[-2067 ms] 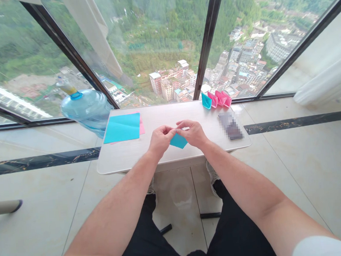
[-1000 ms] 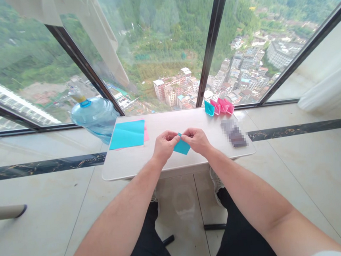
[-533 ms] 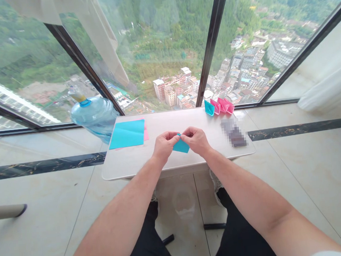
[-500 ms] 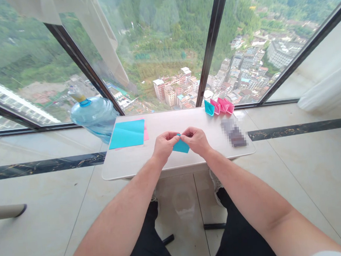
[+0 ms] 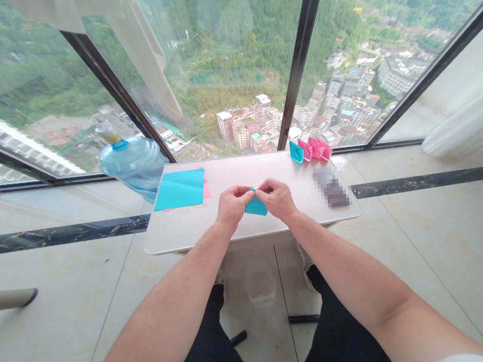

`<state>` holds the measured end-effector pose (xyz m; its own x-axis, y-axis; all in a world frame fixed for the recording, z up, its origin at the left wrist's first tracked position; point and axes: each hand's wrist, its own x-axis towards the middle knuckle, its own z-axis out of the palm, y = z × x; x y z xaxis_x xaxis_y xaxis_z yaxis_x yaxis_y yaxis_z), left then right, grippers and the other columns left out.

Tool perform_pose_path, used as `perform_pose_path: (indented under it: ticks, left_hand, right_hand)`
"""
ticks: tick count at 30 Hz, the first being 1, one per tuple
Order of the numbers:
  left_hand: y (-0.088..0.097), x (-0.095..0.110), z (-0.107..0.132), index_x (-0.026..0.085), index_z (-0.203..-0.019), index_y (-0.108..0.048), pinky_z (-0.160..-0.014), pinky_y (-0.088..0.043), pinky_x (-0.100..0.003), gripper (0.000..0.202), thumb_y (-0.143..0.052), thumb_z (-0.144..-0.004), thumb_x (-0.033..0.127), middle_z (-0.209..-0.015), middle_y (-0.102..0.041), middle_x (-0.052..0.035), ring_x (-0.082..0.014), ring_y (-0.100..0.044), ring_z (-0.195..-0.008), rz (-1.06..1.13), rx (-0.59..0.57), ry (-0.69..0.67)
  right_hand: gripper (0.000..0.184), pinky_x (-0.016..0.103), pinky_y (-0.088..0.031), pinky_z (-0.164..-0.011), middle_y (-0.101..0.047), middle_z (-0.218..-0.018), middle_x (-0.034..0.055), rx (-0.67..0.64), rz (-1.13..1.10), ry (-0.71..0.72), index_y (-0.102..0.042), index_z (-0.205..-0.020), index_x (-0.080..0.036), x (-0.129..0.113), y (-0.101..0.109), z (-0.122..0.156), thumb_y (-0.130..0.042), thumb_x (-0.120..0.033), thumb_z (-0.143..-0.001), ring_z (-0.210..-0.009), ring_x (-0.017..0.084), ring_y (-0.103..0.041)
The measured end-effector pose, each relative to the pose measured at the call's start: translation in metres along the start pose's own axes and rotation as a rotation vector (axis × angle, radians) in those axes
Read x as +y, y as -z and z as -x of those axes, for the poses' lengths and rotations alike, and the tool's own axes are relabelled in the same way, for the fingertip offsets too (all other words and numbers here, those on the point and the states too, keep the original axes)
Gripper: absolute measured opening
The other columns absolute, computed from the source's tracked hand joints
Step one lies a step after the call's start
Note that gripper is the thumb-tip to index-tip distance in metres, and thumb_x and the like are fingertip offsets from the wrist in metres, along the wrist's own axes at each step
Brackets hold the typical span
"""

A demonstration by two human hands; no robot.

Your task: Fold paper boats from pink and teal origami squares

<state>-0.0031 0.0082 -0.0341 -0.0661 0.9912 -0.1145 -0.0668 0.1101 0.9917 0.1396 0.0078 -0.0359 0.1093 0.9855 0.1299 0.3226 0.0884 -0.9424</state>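
Note:
Between my hands is a small folded piece of blue paper (image 5: 256, 207), its lower corner pointing toward me above the white table (image 5: 203, 229). My left hand (image 5: 234, 207) pinches its top edge from the left, thumb and fingers together. From the right, my right hand (image 5: 277, 199) pinches the same edge, the two thumb tips almost touching. The fingers cover the paper's upper part, so its folds there are hidden. A blue paper sheet (image 5: 180, 189) with a crease lies over pink paper (image 5: 207, 190) at the table's left.
Several folded paper boats, one blue (image 5: 296, 152) and the others pink (image 5: 317, 148), stand at the table's back right. A blurred dark object (image 5: 334, 191) lies in front of them. A large blue water bottle (image 5: 132, 163) stands left of the table, by the window.
Both hands keep their pinch on the blue paper, with only a very slight shift of the right hand and the paper. Everything else stays put.

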Motion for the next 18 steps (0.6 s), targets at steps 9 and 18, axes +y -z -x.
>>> perform_pose_path:
  ticks: [9,18]
  left_hand:
    - [-0.0011,0.0011,0.0012,0.016,-0.076,-0.074,-0.063,-0.048,-0.029,0.027,-0.082,-0.060,0.035,-0.071,-0.072,-0.0036,-0.0161,-0.062,-0.064,-0.004,0.001,0.005]
    - [-0.0013,-0.0008,0.0000,0.015,-0.073,-0.075,-0.059,-0.044,-0.026,0.022,-0.080,-0.060,0.032,-0.067,-0.070,-0.0022,-0.0137,-0.058,-0.061,-0.027,0.041,0.005]
  right_hand:
    - [0.011,0.028,-0.045,-0.064,-0.061,-0.063,-0.0034,0.016,-0.018,-0.007,-0.058,-0.065,-0.022,-0.0041,-0.0023,0.0033,-0.061,-0.031,-0.070,-0.064,0.015,-0.056]
    - [0.012,0.027,-0.043,-0.064,-0.060,-0.062,-0.0038,0.027,0.038,0.016,-0.057,-0.065,-0.021,-0.0048,-0.0029,0.0036,-0.060,-0.031,-0.071,-0.064,0.014,-0.055]
